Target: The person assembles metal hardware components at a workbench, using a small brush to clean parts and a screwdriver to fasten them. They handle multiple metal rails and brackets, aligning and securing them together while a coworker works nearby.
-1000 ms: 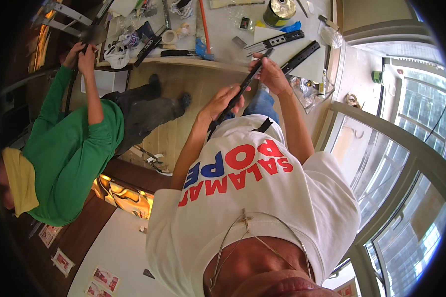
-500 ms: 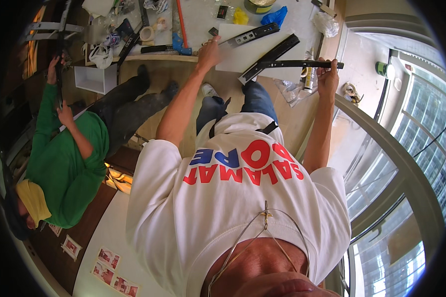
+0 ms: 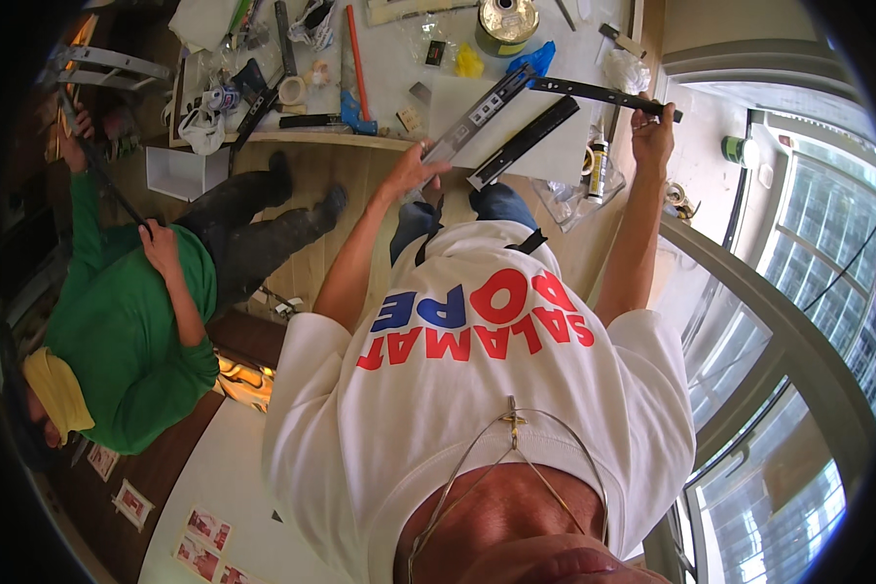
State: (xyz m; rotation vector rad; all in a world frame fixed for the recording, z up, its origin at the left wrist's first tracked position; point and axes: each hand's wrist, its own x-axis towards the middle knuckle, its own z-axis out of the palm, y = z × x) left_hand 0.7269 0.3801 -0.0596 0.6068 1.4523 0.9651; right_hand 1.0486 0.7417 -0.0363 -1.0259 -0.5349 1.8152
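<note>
Two hands on two slide parts at the table edge.
Left hand [image 3: 414, 173]: fingers closed around the near end of a silver-and-black slide rail [image 3: 472, 115], which slants up over a white board [image 3: 566, 141] on the table [image 3: 399, 60]. Right hand [image 3: 654, 138]: fingers pinching one end of a black perforated bar [image 3: 603, 93]; its other end meets the rail's top in view, contact unclear. Black rail [image 3: 523, 142] lies on the board, between the hands.
</note>
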